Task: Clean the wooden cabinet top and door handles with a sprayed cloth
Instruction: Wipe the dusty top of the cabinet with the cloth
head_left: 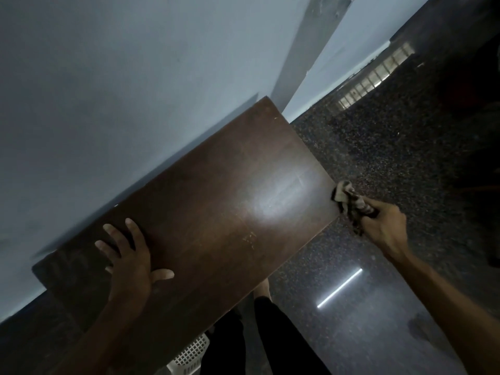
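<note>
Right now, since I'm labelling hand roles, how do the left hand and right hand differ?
The left hand lies flat, fingers spread, on the cabinet top; the right hand grips the cloth. The left hand is over the wood; the right hand is past its edge, with the cloth at that edge. Both are bare.

I can read no words or numbers, not on the cabinet top (pixel 216 198) or the cloth (pixel 347 197).

The left hand (pixel 130 262) lies flat on the dark cabinet top (pixel 216 201); the right hand (pixel 384 228) presses a bunched cloth (pixel 347 197) against its edge.
</note>
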Motion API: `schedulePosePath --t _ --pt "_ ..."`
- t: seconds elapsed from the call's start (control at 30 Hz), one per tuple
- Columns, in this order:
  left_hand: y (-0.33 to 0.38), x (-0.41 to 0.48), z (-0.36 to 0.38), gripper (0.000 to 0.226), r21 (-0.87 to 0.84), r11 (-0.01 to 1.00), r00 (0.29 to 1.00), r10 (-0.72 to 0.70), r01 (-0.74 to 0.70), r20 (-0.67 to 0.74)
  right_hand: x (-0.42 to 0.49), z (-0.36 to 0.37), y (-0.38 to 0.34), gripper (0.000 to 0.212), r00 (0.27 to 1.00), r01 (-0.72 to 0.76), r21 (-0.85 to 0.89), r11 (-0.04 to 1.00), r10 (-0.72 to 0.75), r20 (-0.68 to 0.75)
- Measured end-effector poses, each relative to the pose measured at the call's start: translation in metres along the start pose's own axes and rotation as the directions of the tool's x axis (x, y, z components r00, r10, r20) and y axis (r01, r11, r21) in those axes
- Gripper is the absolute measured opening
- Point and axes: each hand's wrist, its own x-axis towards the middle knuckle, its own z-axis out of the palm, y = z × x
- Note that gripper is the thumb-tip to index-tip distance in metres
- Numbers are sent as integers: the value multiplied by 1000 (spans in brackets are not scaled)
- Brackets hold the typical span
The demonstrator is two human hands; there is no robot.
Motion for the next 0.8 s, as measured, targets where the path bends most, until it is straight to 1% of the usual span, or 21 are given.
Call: schedulePosePath --t 0.07,0.2,0.33,0.47,0.57,0.63,0.7,0.73,0.8 --pt "1 1 0 143 14 1000 1000 -9 9 0 5 -1 4 39 999 -40 42 998 39 22" --pt "2 2 -1 144 16 1000 1000 -22 22 1 16 0 -29 44 1000 8 -32 999 -8 -3" --pt "3 2 -2 145 28 999 999 -39 39 14 29 7 -87 42 988 153 -34 988 -153 -3" --pt "6 3 -3 147 -6 999 999 -37 38 36 47 26 -155 43 952 292 -74 953 -297 -69" --pt "5 2 -4 147 -28 999 998 -44 45 47 48 42 -190 44 915 349 -197 916 -378 -138" --pt "5 2 -4 146 -44 998 998 -52 54 45 38 50 -191 46 880 378 -261 888 -432 -196" --pt "6 2 -4 145 -41 998 998 -56 57 33 22 59 -179 46 818 466 -237 853 -517 -253" --pt "7 2 -4 144 -38 997 998 -62 63 29 14 66 -171 48 794 505 -224 833 -551 -256" --pt "8 2 -4 143 -30 996 996 -83 84 26 -5 86 -153 58 790 544 -259 798 -591 -161"
